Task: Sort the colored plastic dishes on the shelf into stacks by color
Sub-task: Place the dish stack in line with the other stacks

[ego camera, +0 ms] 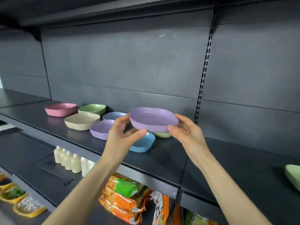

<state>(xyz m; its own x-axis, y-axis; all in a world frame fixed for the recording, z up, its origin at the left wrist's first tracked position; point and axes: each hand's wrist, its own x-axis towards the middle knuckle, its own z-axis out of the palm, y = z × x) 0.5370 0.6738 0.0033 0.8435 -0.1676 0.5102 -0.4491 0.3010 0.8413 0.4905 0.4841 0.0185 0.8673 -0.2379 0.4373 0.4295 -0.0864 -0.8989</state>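
Note:
A purple dish [152, 120] is held in the air above the dark shelf [170, 153], gripped by both hands: my left hand [123, 135] at its left rim and my right hand [186, 132] at its right rim. Under it on the shelf lie a light blue dish [144, 144] and a partly hidden green dish [163, 135]. To the left stand another purple dish [100, 129], a grey-blue dish [113, 115], a beige dish [82, 121], a green stack [92, 108] and a pink dish [60, 109].
A further green dish [293, 176] pokes in at the right edge of the shelf. On the shelf below are white bottles [69, 161] and orange snack packs [125, 200]. An upper shelf overhangs. A slotted upright [203, 78] runs down the back wall.

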